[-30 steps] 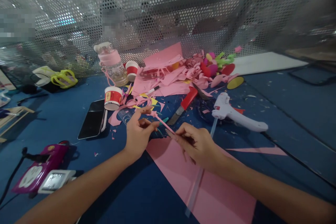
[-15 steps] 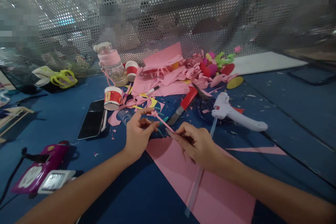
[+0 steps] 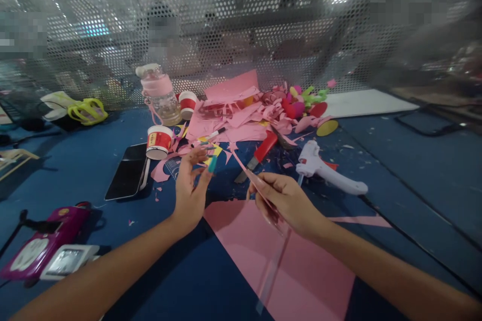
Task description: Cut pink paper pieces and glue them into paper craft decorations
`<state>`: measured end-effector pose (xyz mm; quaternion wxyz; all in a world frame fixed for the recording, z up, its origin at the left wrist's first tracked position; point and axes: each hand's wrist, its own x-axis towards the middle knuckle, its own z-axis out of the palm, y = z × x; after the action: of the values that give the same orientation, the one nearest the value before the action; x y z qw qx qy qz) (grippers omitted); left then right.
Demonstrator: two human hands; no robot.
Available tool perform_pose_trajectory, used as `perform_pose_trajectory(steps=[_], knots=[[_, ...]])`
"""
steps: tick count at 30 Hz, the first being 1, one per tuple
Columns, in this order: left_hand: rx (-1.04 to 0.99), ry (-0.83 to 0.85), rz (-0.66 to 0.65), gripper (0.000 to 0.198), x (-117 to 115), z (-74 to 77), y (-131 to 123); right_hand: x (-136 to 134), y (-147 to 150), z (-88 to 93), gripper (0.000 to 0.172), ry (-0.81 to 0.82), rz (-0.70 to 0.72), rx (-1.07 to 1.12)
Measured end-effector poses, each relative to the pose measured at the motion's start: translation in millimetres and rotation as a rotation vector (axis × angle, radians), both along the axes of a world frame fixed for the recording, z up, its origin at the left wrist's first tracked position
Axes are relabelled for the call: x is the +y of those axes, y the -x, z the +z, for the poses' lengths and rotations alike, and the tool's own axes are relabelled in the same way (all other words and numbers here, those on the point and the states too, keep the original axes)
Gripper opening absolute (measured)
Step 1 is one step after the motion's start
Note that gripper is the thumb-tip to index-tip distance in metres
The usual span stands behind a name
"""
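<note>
My right hand (image 3: 288, 203) grips a thin pink paper or foam strip (image 3: 239, 159) between thumb and fingers. The strip points up and away, with a small star-like tip, and a wider pink part runs down along the palm. My left hand (image 3: 189, 195) is a little to the left, thumb and fingers apart, with long teal nails and nothing in it. Below my right hand lies a large pink sheet (image 3: 305, 276), crossed by a clear stick-like strip (image 3: 271, 281). A red-handled utility knife (image 3: 265, 145) lies just beyond my hands.
A white glue gun (image 3: 320, 168) lies at right with its cable. Pink scraps (image 3: 241, 120) pile up at the back. A bottle (image 3: 160, 98), two paper cups (image 3: 158, 141) and a phone (image 3: 128, 173) stand or lie at left, near a purple device (image 3: 48, 241).
My left hand has let go of the strip's star-like tip and drawn slightly left, its fingers spreading. My right hand keeps hold, and more of the pink piece now shows.
</note>
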<state>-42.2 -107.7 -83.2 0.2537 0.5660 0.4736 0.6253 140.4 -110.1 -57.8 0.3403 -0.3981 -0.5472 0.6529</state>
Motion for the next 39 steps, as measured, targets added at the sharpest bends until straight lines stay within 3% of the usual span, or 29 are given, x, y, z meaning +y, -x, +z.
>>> perform_pose_trajectory(steps=[9,13,24,39], knots=[[0.447,-0.387,0.092,0.036,-0.3,4.8,15.2,-11.5,7.4,-7.0,0.029,-0.005,0.046,-0.086],[0.6,-0.46,0.093,0.034,-1.0,8.1,16.4,-11.4,8.3,-7.5,0.028,-0.029,0.076,-0.166],[0.67,-0.49,0.143,0.023,2.2,6.2,14.9,-11.0,8.2,-5.9,0.025,-0.011,0.092,-0.214],[0.671,-0.476,0.158,0.024,1.3,7.1,13.3,-12.6,9.6,-3.5,0.024,0.015,0.079,-0.182]])
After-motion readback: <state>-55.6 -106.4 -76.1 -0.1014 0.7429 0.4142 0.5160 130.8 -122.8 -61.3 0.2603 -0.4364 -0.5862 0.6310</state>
